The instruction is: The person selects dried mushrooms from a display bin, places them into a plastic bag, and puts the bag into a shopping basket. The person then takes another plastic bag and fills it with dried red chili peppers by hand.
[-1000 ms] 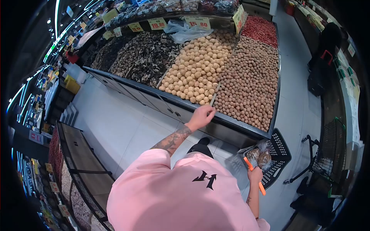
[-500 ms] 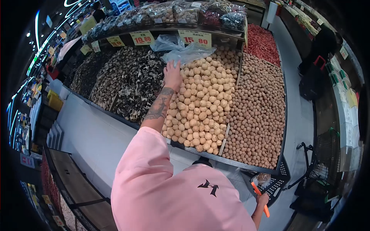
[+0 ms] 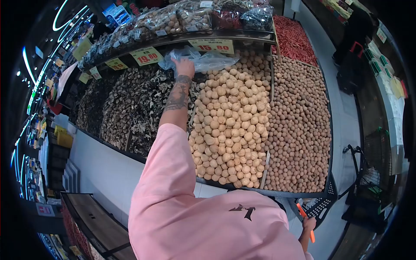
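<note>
My left hand reaches over the far end of the walnuts, its fingers closed on a clear plastic bag. Crumpled and spread out, the bag lies below the price signs, across the walnuts and the dark dried fungus. Low on the right, my right hand is wrapped around the orange handle of a black shopping basket. The display bin's corner partly covers that basket, and its contents are hard to make out.
Small brown round nuts fill the right compartment, with dried red chillies behind. Packaged bags line the shelf above. A person in dark clothes stands in the right aisle. A dark cart is at the right.
My left hand has moved slightly up and left onto the plastic bag, and its fingers have closed on it. My right hand still holds the basket handle. The view has shifted slightly.
</note>
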Motion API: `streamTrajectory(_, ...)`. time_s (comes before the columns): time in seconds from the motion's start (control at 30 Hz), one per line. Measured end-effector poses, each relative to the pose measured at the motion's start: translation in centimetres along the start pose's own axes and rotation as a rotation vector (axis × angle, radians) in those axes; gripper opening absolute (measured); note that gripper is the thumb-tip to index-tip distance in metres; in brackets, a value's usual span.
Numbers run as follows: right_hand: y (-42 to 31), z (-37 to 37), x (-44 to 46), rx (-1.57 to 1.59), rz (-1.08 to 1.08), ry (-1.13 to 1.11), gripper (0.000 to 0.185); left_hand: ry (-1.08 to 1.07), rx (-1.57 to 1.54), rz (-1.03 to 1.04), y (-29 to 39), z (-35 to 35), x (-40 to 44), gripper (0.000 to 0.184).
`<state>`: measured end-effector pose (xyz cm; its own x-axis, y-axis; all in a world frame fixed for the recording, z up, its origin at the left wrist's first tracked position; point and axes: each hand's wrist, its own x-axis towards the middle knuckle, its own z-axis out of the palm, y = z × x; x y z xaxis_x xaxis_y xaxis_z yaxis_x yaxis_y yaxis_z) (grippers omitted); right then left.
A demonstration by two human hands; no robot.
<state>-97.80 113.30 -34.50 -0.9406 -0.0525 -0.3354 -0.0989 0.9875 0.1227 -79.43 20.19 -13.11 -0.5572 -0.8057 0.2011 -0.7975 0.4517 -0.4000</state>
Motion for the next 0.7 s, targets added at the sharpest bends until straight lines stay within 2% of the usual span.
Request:
streamTrajectory(0.1,0.1,-0.1,0.0,-0.006,-0.019,0.034,0.043,-0.029,-0.065,-0.010,-0.7,0.1,1.2,0.018)
streamTrajectory(0.17,0.0,0.6,0.2,-0.064,0.009,0.116,0.039,0.140,-0.048,0.043,-1.0,-0.3,0.8,0.016)
streamTrajectory(0.27,-0.2,-0.3,-0.3,-0.040,-0.091,0.206,0.037,0.219,0.026,0.081,-1.6,-2.7,-0.2,0.018)
streamTrajectory(0.3,-1.1,-2.3,-0.5,-0.049,-0.033,0.012,0.039,0.268,0.076,0.089,-1.8,-3.1,-0.4,0.020)
streamTrajectory(0.33,-1.0,-2.0,-0.4,-0.060,-0.039,0.041,0.039,0.177,0.073,0.066,-2.1,-3.2,-0.3,0.025)
streamTrajectory(0.37,-0.8,-1.4,-0.3,-0.070,-0.043,0.073,0.039,0.185,0.080,0.064,-2.4,-3.3,-0.2,0.025)
streamTrajectory(0.47,0.3,1.1,1.3,-0.080,-0.064,0.151,0.038,-0.062,0.022,-0.018,-2.3,-4.4,0.3,0.039)
streamTrajectory(0.5,0.6,1.5,1.2,-0.077,-0.053,0.146,0.038,-0.059,0.023,-0.006,-2.3,-4.2,1.0,0.039)
streamTrajectory(0.57,0.3,0.6,0.5,-0.084,-0.074,0.177,0.038,-0.399,-0.114,-0.065,-2.5,-3.1,2.2,0.040)
streamTrajectory(0.7,0.3,0.9,0.6,-0.067,-0.039,0.164,0.036,-0.203,-0.156,-0.036,-2.3,-1.7,2.2,0.028)
